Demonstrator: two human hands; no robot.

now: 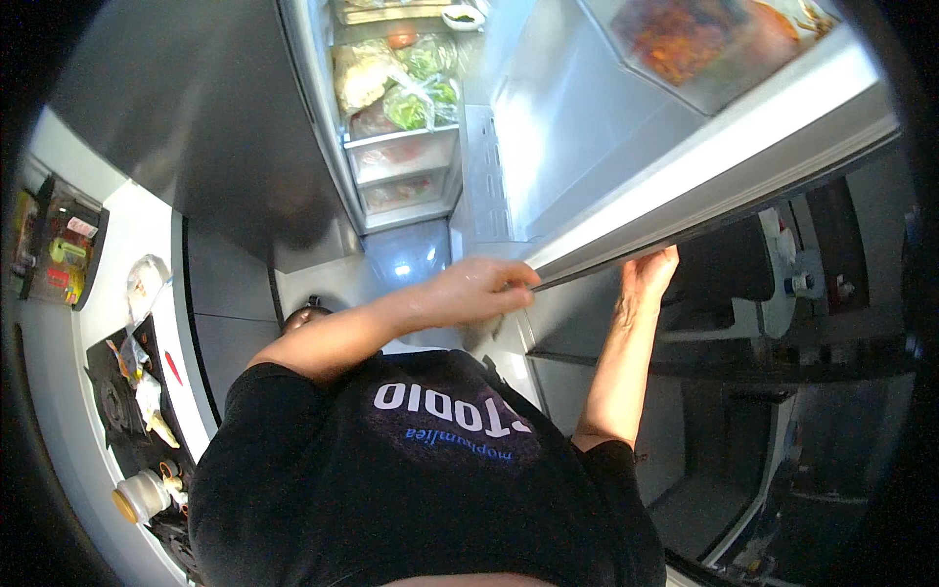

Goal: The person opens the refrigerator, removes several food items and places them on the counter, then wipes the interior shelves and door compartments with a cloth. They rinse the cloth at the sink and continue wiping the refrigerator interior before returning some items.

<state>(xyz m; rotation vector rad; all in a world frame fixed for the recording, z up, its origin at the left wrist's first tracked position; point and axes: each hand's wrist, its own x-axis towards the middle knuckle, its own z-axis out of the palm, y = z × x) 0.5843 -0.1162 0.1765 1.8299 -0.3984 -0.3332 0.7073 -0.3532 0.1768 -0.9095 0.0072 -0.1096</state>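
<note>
A refrigerator door (704,158) stands open before me at the upper right. My left hand (488,290) is at the door's lower near corner, thumb and fingers closed about its edge. Against the dark outer face of the door, my right hand (649,271) is raised; its fingers are partly hidden there. A clear door bin (704,92) at the top holds orange-red food, blurred. Inside the refrigerator, bagged leafy greens (419,103) lie by a pale bagged vegetable (367,73), with a white bowl (463,17) higher up. Beneath the greens are translucent drawers (400,158).
Left of me runs a white counter (158,242) with a dark hob (110,400), a plastic bag (147,282), a red-handled utensil (173,368) and a lidded jar (141,495). A rack of packages (66,246) stands farther back. A dark rounded object (307,317) shows beyond my left forearm.
</note>
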